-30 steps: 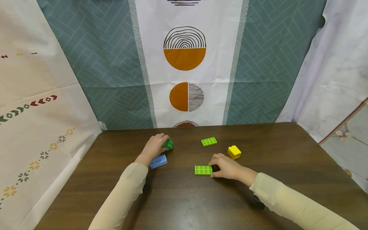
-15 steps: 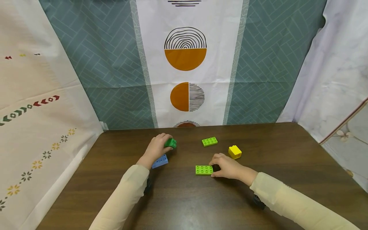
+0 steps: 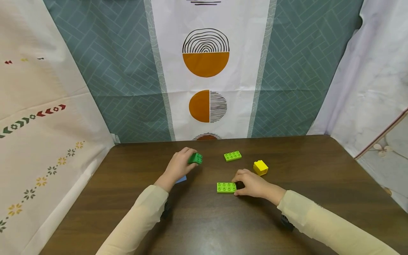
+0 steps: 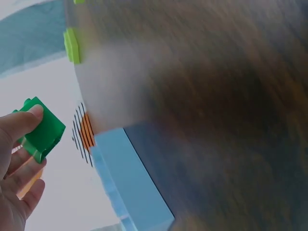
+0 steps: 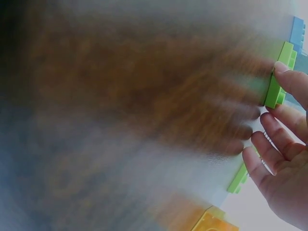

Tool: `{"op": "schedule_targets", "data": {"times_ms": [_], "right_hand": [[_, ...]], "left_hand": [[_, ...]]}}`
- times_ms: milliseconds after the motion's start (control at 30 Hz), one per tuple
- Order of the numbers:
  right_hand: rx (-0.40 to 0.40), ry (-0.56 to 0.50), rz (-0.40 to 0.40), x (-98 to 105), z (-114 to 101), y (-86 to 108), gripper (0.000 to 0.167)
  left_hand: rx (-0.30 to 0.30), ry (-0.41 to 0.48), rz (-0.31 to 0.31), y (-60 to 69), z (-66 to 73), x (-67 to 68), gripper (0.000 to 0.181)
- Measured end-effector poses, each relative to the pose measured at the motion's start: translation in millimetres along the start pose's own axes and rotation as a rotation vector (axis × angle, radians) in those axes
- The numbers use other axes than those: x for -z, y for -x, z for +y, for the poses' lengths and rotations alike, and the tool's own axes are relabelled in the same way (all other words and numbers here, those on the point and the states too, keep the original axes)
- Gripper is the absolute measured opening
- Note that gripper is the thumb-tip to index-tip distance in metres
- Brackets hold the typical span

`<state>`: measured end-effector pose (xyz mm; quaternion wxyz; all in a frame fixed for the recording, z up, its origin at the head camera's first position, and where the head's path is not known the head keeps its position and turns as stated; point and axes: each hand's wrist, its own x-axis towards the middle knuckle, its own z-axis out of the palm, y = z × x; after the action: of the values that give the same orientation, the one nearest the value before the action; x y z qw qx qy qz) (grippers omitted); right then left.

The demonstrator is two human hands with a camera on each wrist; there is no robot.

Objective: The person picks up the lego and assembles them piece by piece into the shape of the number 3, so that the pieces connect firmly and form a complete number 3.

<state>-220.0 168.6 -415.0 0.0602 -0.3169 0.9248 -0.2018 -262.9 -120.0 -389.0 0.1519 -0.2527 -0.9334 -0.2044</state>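
Observation:
The left hand [image 3: 178,164] pinches a green brick [image 3: 195,158] between thumb and fingers; the left wrist view shows the green brick [image 4: 44,129] held above the table. A blue brick [image 3: 181,179] lies partly hidden under that hand. On the table, the right hand [image 3: 251,184] holds the right end of a lime-green eight-stud brick [image 3: 225,187] with thumb and index finger. The right wrist view has the thumb on the lime brick [image 5: 280,79], the other fingers spread beside it.
A second, thinner-looking lime brick [image 3: 232,156] lies farther back on the brown table [image 3: 197,226]. To its right, behind the right hand, sits a yellow brick [image 3: 260,168]. Patterned cloths [image 3: 127,88] hang behind the table and at both sides.
The left hand has moved to the right with the green brick, now covering more of the blue brick. The right hand and its lime brick have stayed in place.

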Motion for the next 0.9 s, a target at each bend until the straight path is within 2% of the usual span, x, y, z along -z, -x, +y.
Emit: {"op": "schedule_targets", "data": {"times_ms": [400, 600, 900], "right_hand": [[0.005, -0.018, 0.008, 0.1, 0.8, -0.3, 0.034], [0.017, -0.041, 0.011, 1.2, 3.0, -0.8, 0.035], [0.020, -0.058, 0.021, 0.2, 3.9, -0.8, 0.034]], "left_hand": [[0.041, 0.164, 0.015, 3.7, 19.6, -2.2, 0.040], [0.018, 0.234, 0.038, 4.6, 28.3, -4.5, 0.038], [0.018, 0.286, 0.027, 8.6, 38.6, -7.2, 0.038]]}}
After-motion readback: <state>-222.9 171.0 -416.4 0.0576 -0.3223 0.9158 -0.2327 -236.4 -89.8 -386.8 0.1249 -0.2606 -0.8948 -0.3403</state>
